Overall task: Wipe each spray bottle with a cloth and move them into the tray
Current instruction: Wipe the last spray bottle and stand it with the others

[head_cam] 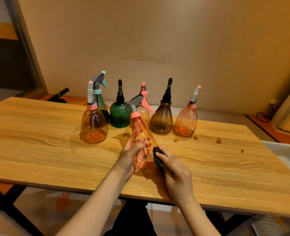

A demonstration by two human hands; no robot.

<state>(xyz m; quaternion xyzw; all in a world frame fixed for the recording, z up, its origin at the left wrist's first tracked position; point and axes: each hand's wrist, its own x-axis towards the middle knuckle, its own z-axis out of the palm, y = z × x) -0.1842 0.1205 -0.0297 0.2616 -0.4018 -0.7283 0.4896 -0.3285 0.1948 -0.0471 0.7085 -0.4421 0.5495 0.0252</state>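
We hold pink bottle (143,145) in left hand (129,156) | right hand (172,169) pinches cloth (158,156) | bottle looks light, slippery; grip its wide bottom

head view, looking down, close over table (38,133)

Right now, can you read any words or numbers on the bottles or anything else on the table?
None: no word, label, brand or number can be read anywhere.
Clear orange cone-shaped plastic spray bottle held by the left hand: plain, no label.
Small dark cloth pinched in the right hand: no tag showing.
Dark green ribbed round bottle and brown ribbed bottle: only moulded ribs.
White plastic tray: blank.
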